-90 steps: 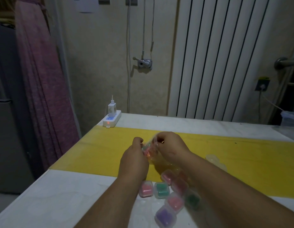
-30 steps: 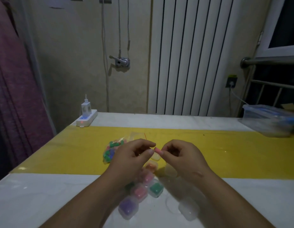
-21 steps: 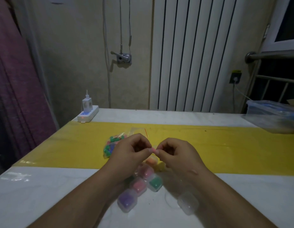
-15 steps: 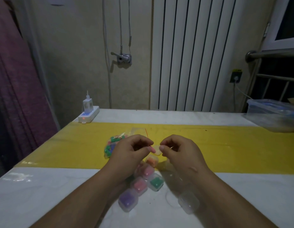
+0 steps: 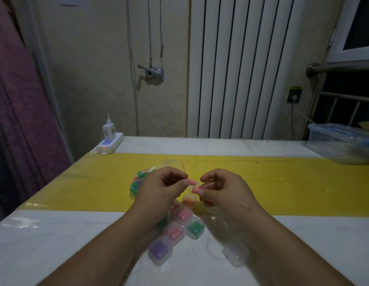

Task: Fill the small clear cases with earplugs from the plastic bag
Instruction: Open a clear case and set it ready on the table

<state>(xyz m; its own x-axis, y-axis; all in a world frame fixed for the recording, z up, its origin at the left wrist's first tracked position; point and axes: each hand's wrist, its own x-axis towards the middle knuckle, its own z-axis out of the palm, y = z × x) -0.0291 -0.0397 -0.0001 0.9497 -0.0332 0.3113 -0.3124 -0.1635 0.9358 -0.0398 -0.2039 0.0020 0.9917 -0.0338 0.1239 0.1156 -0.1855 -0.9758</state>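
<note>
Left hand (image 5: 161, 189), fingers curled, pinches pink earplug (image 5: 190, 182); right hand (image 5: 227, 191), likewise curled, pinches second pink earplug (image 5: 197, 190). Plastic bag (image 5: 138, 182) of mixed earplugs lies on yellow strip (image 5: 282, 182), 9 o'clock of left hand. Filled clear cases (image 5: 195, 228) cluster at 6 o'clock beneath hands; empty case (image 5: 235, 251) at 5 o'clock on white table (image 5: 55, 244). Power strip (image 5: 110, 144) at 11 o'clock table edge, storage box (image 5: 340, 145) at 2 o'clock.

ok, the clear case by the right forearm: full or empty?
Empty. The clear case shows no colour inside, unlike the purple case and green case to its left.
</note>
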